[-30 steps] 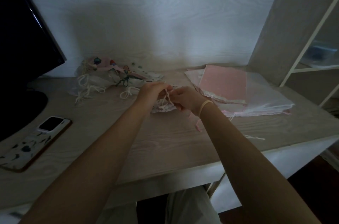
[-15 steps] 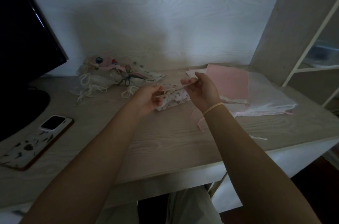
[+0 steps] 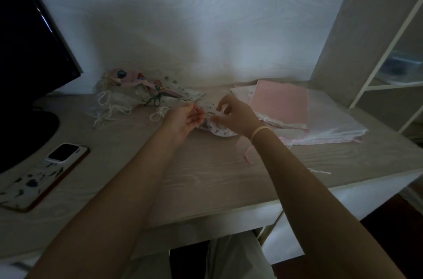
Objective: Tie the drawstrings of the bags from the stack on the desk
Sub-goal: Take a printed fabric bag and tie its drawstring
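Both hands meet over the tabletop point(image 3: 206, 178) centre w/ 1 small printed bag point(image 3: 219, 128) lying under them. Left hand point(image 3: 183, 118) pinches a thin drawstring point(image 3: 198, 112); right hand point(image 3: 233, 115) has fingers curled at the bag's mouth, prob. pinching the string too. Flat bag stack point(image 3: 297, 116) lies right, tied bags point(image 3: 137, 95) far left.

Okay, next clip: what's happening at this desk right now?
A person is tying the drawstring of a small printed bag that lies on the desk. The left hand pinches a thin string; the right hand has its fingers curled at the bag's mouth, apparently on the other end. A pile of bags with looped cords sits behind on the left, and a flat stack of pink and sheer bags waits on the right. A phone lies near the monitor.
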A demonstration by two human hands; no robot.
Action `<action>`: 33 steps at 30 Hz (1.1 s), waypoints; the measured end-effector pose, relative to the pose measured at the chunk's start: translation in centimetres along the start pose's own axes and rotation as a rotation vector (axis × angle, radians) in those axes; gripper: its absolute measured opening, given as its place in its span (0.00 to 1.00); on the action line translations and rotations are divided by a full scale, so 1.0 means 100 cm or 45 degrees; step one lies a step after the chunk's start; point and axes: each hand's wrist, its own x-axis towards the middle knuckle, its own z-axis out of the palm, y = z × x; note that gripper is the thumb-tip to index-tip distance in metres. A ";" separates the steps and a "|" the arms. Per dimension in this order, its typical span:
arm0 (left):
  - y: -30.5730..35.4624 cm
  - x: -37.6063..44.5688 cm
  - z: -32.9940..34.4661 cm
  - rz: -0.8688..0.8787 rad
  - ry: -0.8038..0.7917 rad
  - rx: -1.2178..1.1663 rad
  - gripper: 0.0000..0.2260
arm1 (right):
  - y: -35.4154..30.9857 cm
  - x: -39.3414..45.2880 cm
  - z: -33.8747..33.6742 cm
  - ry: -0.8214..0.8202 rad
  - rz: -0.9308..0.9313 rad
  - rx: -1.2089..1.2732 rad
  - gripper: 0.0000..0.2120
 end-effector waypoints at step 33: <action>0.006 -0.009 0.018 0.208 -0.060 0.443 0.09 | -0.016 -0.004 0.000 -0.053 0.003 -0.325 0.12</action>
